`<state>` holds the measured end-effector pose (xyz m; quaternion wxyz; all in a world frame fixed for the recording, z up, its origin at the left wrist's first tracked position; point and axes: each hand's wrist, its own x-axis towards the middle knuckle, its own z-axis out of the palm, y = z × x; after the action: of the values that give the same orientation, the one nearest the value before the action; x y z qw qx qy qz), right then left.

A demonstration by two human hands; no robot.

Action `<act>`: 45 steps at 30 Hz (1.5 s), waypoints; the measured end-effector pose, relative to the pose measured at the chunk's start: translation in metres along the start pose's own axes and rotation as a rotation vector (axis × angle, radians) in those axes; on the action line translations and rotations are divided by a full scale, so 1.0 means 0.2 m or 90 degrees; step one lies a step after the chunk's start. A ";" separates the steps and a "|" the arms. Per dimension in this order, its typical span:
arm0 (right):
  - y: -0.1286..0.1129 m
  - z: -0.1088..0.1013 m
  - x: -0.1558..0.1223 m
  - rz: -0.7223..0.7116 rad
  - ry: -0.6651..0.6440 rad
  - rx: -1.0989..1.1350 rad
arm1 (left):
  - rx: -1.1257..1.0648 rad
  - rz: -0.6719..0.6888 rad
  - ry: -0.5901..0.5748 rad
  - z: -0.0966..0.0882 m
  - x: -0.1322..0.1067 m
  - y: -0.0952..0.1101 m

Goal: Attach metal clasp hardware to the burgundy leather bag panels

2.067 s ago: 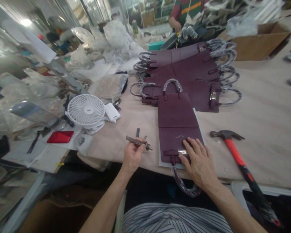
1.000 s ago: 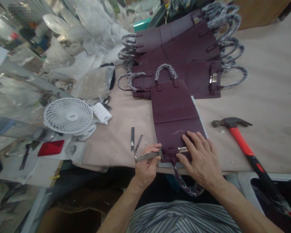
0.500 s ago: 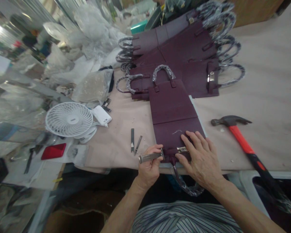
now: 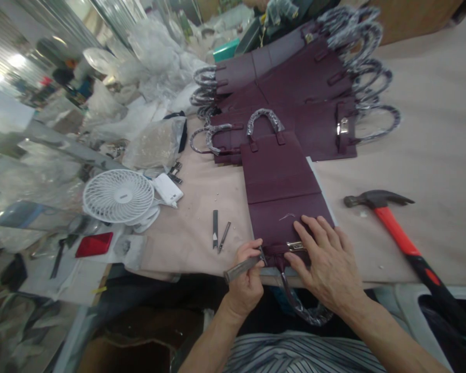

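A maroon leather bag piece (image 4: 281, 181) lies flat at the table's front edge. Its far handle (image 4: 264, 120) and near handle (image 4: 314, 313) are wrapped in clear plastic, the near one hanging over the edge. My left hand (image 4: 245, 290) is closed around a metal punch-like tool (image 4: 238, 270), held slantwise with its head against the piece's lower left corner. My right hand (image 4: 332, 259) rests on the piece with fingers spread, thumb and fingers on either side of a shiny metal clasp (image 4: 296, 246). A loose pale thread (image 4: 287, 215) lies above the clasp.
Right of the piece lies a claw hammer (image 4: 396, 228) with a red-and-black handle. A dark flat blade (image 4: 215, 228) and a thin metal rod (image 4: 224, 237) lie to the left. Beyond are a white fan (image 4: 118, 197), a red case (image 4: 94, 244) and stacked maroon bag pieces (image 4: 322, 124).
The tool in my left hand has tilted, its outer end now lower. My right hand stays on the bag piece. The whole view has shifted slightly.
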<state>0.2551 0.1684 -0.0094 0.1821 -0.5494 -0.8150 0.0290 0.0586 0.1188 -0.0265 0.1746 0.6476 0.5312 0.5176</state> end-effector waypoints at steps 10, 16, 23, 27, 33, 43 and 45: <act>-0.01 0.00 0.00 -0.003 0.004 -0.013 | -0.027 0.030 -0.071 -0.02 0.10 0.00; 0.00 0.00 0.00 0.000 -0.004 -0.014 | -0.015 0.040 -0.113 -0.02 0.12 -0.01; 0.01 -0.01 -0.01 -0.009 -0.003 0.051 | 0.013 0.059 -0.113 -0.02 0.16 0.02; 0.17 -0.09 0.00 0.000 0.053 0.191 | 0.014 0.047 -0.108 0.00 0.16 0.04; 0.62 -0.20 -0.07 0.149 0.080 -0.048 | -0.015 0.035 -0.137 0.00 0.17 0.02; 0.69 -0.24 -0.02 0.390 -0.139 -0.021 | -0.043 0.045 -0.113 0.00 0.16 -0.01; 0.68 -0.28 0.03 0.492 -0.214 0.065 | -0.039 0.034 -0.116 0.00 0.16 0.00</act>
<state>0.3914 0.2186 0.0115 0.0492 -0.7925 -0.5648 0.2250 0.0547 0.1465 -0.0112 0.2282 0.7000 0.4798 0.4772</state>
